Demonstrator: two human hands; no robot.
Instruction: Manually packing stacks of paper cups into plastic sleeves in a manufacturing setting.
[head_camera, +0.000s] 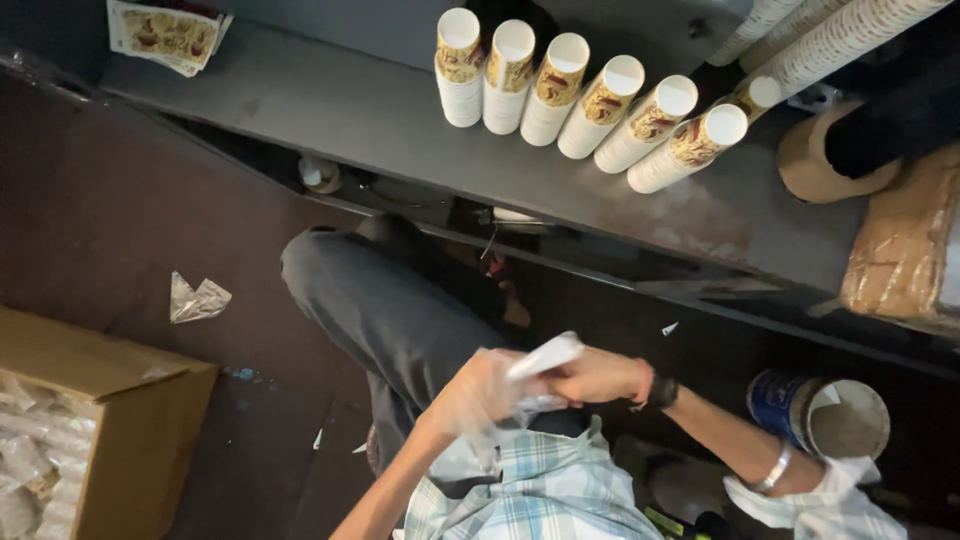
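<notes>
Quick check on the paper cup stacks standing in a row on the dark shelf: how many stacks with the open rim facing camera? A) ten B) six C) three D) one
B: six stacks of paper cups stand side by side on the dark shelf, each showing a white open rim, above the person's left hand and right hand, which hold thin clear plastic.

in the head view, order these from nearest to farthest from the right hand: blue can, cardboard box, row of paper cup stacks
1. Blue can, low on the right, nearest the right hand.
2. Row of paper cup stacks, up on the shelf.
3. Cardboard box, far left on the floor.
</notes>
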